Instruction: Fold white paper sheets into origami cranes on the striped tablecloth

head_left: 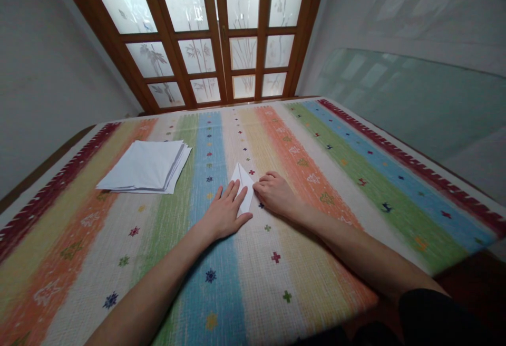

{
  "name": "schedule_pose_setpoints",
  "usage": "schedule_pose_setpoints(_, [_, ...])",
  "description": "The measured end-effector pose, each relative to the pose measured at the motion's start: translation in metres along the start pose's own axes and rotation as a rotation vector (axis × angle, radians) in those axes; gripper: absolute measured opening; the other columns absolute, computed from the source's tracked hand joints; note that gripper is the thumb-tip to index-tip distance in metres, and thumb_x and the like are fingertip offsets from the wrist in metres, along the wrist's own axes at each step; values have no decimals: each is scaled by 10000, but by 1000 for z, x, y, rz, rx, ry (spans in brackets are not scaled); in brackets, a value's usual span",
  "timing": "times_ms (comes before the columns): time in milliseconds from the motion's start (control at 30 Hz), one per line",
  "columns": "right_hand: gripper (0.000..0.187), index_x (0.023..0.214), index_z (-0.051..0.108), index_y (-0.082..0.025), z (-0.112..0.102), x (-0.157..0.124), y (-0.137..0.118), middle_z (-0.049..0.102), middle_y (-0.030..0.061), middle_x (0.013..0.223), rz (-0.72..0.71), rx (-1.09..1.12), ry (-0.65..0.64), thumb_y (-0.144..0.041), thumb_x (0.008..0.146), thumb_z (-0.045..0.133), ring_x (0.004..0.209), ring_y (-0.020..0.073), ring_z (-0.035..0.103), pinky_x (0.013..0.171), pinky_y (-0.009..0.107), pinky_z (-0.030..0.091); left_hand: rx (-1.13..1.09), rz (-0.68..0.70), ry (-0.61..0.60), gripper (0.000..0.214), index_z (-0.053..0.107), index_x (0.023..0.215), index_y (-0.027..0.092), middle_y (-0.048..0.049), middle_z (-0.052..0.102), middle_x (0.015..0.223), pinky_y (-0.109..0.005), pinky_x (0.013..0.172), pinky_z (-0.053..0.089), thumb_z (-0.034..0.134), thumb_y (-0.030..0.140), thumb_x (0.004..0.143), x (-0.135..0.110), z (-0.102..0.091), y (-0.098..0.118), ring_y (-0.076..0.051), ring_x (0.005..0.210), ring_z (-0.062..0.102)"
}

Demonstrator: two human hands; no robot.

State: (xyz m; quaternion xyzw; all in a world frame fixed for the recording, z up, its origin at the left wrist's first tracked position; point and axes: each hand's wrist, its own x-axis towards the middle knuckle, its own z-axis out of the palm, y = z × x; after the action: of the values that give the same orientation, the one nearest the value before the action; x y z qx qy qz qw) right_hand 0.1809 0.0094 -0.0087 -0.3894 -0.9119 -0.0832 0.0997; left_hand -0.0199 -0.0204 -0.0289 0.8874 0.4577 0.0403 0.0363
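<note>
A small white sheet of paper point(245, 179), folded to a point at its far end, lies on the striped tablecloth point(272, 282) in front of me. My left hand point(224, 213) rests flat on its left side with the fingers spread, covering part of it. At the paper's right edge, my right hand point(277, 194) is closed, fingers curled and pressed together at the corner. The fingertips' exact hold there is partly hidden. Crease lines run down from the paper's tip.
To the left, a stack of white paper sheets point(138, 166) lies slightly uneven on the cloth. Beyond the table's far edge stand wooden doors point(220, 35) with frosted panes. A pale glass panel point(415, 108) is by the right wall.
</note>
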Motion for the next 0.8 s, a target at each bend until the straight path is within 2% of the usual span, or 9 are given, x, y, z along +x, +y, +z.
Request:
schedule_pose_setpoints(100, [136,777,667,-137,1,0,0,718,122,786,-2,-17,16,-126,855,555,807,228,617,858,377,364,-21,-5,-38,665,316,1484,264,-166,243,1570,-581,1109,221,422,579,908,-2,-4,-2,-370,1445,210])
schedule_pose_setpoints(200, [126,865,671,-137,7,1,4,722,123,880,5,20,61,-135,874,545,881,233,619,843,374,386,-37,-3,-54,694,316,1482,284,-164,219,1578,-595,1112,200,451,608,883,-2,-6,-1,-375,1449,191])
schedule_pose_setpoints(300, [183,992,667,-143,17,1,12,714,115,1032,-86,125,118,-109,881,526,979,227,614,848,362,418,-47,7,-39,809,276,1497,242,-195,223,1569,-625,1111,172,496,650,834,-2,-6,0,-383,1449,184])
schedule_pose_setpoints(433, [270,1074,654,-155,27,2,20,711,99,1038,-122,248,160,-66,869,503,947,208,621,838,355,450,-93,10,-8,893,271,1483,136,-241,265,1543,-608,1119,185,564,623,795,-1,-8,-5,-376,1440,221])
schedule_pose_setpoints(533, [276,1072,654,-162,27,2,20,702,103,1005,-106,299,167,-66,857,511,932,211,609,832,361,456,-139,71,74,712,386,1415,143,-207,364,1506,-567,1114,243,590,468,814,-1,-12,-15,-341,1402,319])
schedule_pose_setpoints(633, [284,1074,652,-153,24,3,18,683,119,990,-50,317,177,-72,833,525,948,228,588,841,376,456,-135,150,211,408,587,1220,188,-150,499,1413,-522,1065,326,567,291,825,-1,-16,-24,-312,1306,440])
schedule_pose_setpoints(700, [288,1074,651,-145,23,3,17,671,128,985,-18,315,182,-78,823,526,948,238,577,837,386,458,-108,195,291,260,666,1066,200,-133,589,1299,-482,994,394,552,249,838,0,-16,-27,-293,1195,521])
schedule_pose_setpoints(800, [337,1103,640,-154,22,2,16,655,128,1006,-44,331,192,-69,797,529,960,246,564,840,404,459,-122,223,377,188,694,948,209,-107,684,1077,-427,890,449,525,221,866,0,-14,-27,-247,1009,597])
